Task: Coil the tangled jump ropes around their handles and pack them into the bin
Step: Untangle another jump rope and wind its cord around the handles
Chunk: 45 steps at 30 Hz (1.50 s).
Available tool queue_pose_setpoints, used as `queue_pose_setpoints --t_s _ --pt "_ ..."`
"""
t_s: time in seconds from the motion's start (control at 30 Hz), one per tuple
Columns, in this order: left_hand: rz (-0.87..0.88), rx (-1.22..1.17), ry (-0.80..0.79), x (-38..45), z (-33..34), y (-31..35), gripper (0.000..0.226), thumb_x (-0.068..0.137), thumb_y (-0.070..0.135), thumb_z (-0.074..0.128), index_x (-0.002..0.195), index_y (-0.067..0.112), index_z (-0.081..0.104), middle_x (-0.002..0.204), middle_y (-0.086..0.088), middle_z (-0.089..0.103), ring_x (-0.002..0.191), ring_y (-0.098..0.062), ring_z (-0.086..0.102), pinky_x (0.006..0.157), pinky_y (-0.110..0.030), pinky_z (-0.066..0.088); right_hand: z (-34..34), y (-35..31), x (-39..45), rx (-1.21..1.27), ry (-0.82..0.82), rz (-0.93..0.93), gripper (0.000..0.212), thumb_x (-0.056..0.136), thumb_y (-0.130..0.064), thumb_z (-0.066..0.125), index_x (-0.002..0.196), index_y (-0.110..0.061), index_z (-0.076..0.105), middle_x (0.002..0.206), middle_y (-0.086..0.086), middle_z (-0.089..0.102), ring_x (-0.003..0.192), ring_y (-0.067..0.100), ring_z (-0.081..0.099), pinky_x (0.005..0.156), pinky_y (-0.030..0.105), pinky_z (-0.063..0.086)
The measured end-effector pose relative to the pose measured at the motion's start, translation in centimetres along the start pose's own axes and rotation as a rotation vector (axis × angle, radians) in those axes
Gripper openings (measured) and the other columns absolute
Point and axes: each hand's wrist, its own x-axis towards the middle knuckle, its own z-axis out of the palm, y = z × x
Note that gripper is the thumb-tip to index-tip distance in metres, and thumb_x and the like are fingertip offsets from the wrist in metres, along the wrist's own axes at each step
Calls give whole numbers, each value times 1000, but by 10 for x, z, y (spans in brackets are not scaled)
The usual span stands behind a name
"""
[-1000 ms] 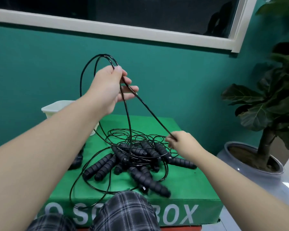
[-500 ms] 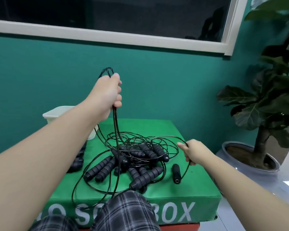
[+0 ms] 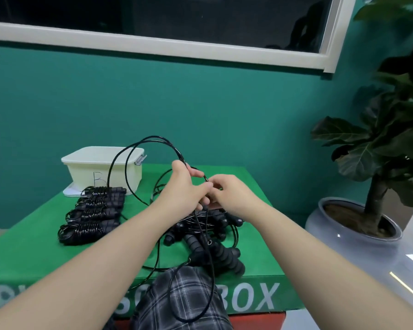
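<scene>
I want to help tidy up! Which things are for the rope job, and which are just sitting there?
For the job:
rope in both hands
tangled pile
coiled ropes
bin

Just there:
plant
pot
window

the front side of the green box (image 3: 260, 289) carries big pale letters. only "box" at the right end can be read clearly; the letters before it are partly hidden by a knee and an arm. on the front wall of the cream bin (image 3: 86, 170) stands one faint handwritten letter, looks like "b".
</scene>
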Motion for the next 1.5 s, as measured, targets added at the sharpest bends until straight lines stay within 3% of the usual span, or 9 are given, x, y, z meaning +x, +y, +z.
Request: queue_pose_setpoints --t_s 0.13,0.33,0.53,0.67,0.87,0.97,1.2,1.37,1.5 --pt "-97 -102 70 3 3 -12 28 94 17 55 84 16 29 72 -5 53 59 -27 59 65 -47 56 9 0 -3 24 -10 -70 14 90 -9 55 84 -17 65 81 -2 65 76 18 62 85 35 52" --pt "-122 -91 181 14 -4 -31 13 94 6 47 102 -1 41 71 -4 60 30 -4 46 36 -16 39 35 13 -13 235 -89 -34 32 83 -1 69 97 -23 51 88 -3 58 80 14 57 86 33 51" --pt "-66 -134 242 14 -18 -39 12 98 7 39 91 11 30 84 -8 59 43 -10 54 44 -23 47 48 59 -37 -6 -180 59 31 82 -17 75 105 -23 54 106 -3 61 100 12 58 94 23 45" --pt "-74 -176 277 13 -25 -36 18 99 5 34 85 14 28 81 -5 53 50 -16 59 51 -25 51 59 81 -56 -194 -328 91 45 86 -15 65 128 -17 50 129 0 51 119 12 50 98 13 34" --pt "-91 -178 296 15 -27 -38 28 99 3 30 78 20 25 84 -5 52 59 -21 63 52 -23 51 69 102 -62 -284 -462 249 77 79 -21 67 145 -22 29 143 6 38 127 22 42 107 36 38" --pt "-98 -189 291 16 -29 -40 28 98 3 30 77 20 25 84 -7 52 57 -20 64 49 -22 51 82 109 -63 -491 -511 278 87 77 -29 68 149 -25 19 143 3 35 133 27 34 113 50 23" --pt "-147 -15 191 17 -47 -43 17 99 23 39 99 6 39 78 -4 59 42 -15 57 50 -31 46 89 120 -67 -413 -199 311 41 73 -37 59 108 -20 45 103 0 57 90 22 56 74 30 44" --pt "-140 508 193 22 -62 -63 41 100 38 30 81 5 46 79 -11 51 75 -28 49 62 -35 32 67 131 -59 89 208 498 21 82 -26 55 99 -21 45 84 1 60 75 21 59 68 34 47" --pt "-146 368 221 22 -58 -80 43 101 37 31 77 5 47 65 -6 43 63 -25 42 59 -33 31 43 143 -49 431 473 550 16 85 -21 50 95 -9 46 73 7 52 62 21 47 59 31 39"
